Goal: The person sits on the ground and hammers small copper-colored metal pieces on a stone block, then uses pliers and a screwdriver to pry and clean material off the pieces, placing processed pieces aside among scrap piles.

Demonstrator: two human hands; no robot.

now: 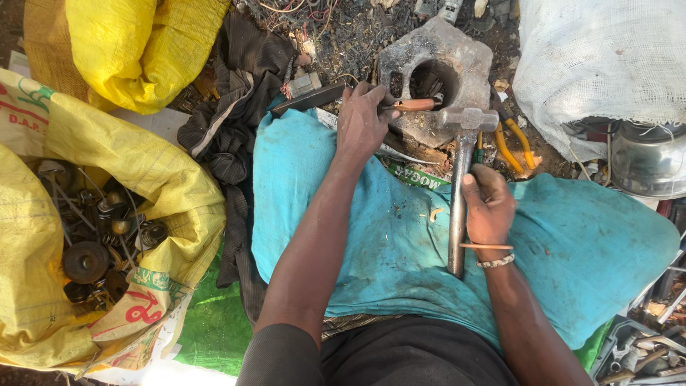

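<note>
Dirt ground w/ scrap bits & wire tangles beyond the hands; a teal cloth point(400, 236) lies spread across the lap under both forearms.

Left hand point(362, 123) is closed round an orange-handled tool point(414, 104), fingers wrapped on the grip, its tip pointing into the round hole of a grey metal block point(457, 61). Block sits on the ground just ahead of the hands, touching the cloth's far edge.

Right hand point(488, 206) grips the shaft of a steel hammer point(461, 171), thumb along the shaft. Hammer head is just right of the tool's handle, near the block's front; can't tell if they touch. Shaft end sticks out below the hand, over the cloth.

Yellow-handled pliers point(514, 143) lie on the ground right of the hammer head.

Containers:
- Open yellow sack point(150, 179), left of left arm: holds dark round metal parts, small cans, wires.
- 2nd yellow sack point(136, 43), further left & ahead: mouth folded, contents hidden.
- White mesh sack point(600, 64), ahead-right of right hand: closed, contents not visible.
- Tray point(629, 354) by right elbow: small mixed metal scraps, partly cut off by frame edge.

Dark cloth point(236, 121) bunched betw. the open sack & left arm.
</note>
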